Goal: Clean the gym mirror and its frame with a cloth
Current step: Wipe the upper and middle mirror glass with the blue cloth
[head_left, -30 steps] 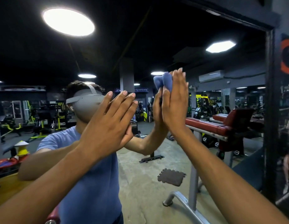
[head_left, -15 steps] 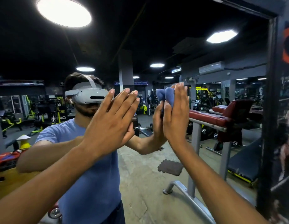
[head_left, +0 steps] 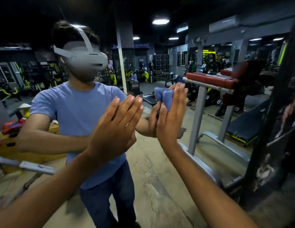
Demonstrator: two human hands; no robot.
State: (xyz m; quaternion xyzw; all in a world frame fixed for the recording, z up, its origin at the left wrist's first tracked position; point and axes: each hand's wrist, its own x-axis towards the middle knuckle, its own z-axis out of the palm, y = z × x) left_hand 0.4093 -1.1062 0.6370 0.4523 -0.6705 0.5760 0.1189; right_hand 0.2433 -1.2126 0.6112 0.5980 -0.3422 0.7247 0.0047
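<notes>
Both forearms are bare to the bottom edge of the view, with no watch, band or glove on the left hand (head_left: 115, 129) or the right hand (head_left: 172, 116). The mirror's reflection shows the person in a plain light-blue short-sleeved T-shirt (head_left: 80, 112) and dark blue trousers (head_left: 108, 199), probably jeans, though the blur leaves the fabric uncertain. A pale grey headset (head_left: 85, 59) covers the eyes, held by a side band and a strap over the dark hair.

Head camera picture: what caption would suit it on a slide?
Right hand presses a blue cloth flat against the gym mirror; left hand braces beside it.
</notes>
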